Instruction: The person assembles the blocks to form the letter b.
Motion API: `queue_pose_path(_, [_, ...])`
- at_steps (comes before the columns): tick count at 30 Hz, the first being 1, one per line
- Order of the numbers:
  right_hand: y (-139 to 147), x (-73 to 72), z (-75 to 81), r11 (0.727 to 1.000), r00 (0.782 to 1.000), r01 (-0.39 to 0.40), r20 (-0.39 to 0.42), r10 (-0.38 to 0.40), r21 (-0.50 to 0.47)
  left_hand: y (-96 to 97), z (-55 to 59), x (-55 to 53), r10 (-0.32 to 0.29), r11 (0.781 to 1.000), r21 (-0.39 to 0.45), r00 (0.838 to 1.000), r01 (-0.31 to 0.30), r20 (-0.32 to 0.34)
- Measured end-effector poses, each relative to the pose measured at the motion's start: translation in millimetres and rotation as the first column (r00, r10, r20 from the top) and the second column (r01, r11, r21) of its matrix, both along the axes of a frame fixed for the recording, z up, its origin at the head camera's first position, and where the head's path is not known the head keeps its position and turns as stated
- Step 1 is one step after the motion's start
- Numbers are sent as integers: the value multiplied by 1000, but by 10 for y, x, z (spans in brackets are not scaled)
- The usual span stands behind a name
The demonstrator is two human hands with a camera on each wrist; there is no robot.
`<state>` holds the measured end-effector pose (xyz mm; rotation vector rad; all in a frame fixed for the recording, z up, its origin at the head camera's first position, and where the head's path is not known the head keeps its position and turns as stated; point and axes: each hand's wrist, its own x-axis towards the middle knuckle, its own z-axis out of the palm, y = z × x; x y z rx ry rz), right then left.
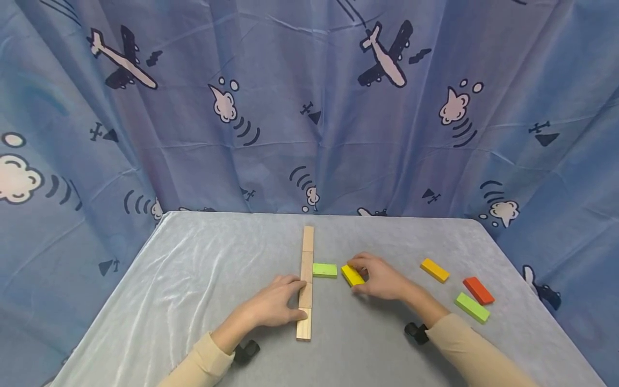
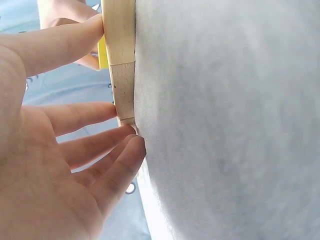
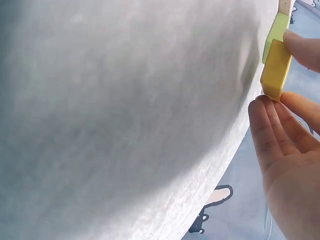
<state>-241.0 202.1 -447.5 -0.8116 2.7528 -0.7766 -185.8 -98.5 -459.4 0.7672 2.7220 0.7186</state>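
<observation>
Several plain wooden blocks point(image 1: 307, 267) lie end to end in a straight line running away from me. My left hand point(image 1: 274, 302) rests against the line's left side, its thumb and fingertips touching the nearer blocks; in the left wrist view its fingers point(image 2: 87, 117) are mostly straight. Just right of the line, a light green block point(image 1: 325, 270) points outward from it at a right angle. Between thumb and fingers, my right hand point(image 1: 379, 278) pinches a yellow block point(image 1: 352, 275), held slightly turned near the green block's outer end. The right wrist view shows the yellow block point(image 3: 276, 67) overlapping the green one.
Toward the table's right side lie an orange-yellow block point(image 1: 434, 270), a red block point(image 1: 479, 291) and another green block point(image 1: 472, 308). The pale cloth-covered table point(image 1: 217, 252) ends at a blue curtain point(image 1: 271, 134) with printed airplanes.
</observation>
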Motion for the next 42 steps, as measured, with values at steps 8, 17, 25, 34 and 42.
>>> queue_pose_path(8, [-49,-21,-63,999,1000,-28,4,28,17,6,0,6,-2,1000,-3,1000,2,-3])
queue_pose_path(17, [-58,0,-82,1000,1000,-25,17,25,1,9,-24,5,-2,1000,-6,1000,2,-7])
queue_pose_path(25, [-64,43,-113,998,999,50,13,-50,-27,5,-13,3,-3,1000,-7,1000,3,-13])
queue_pose_path(34, [8,119,-74,997,999,49,26,-48,-63,14,-21,10,-2,1000,-9,1000,2,3])
queue_pose_path(42, [244,246,23,996,1000,19,-1,-19,-89,1,-18,-2,3,1000,-3,1000,-3,10])
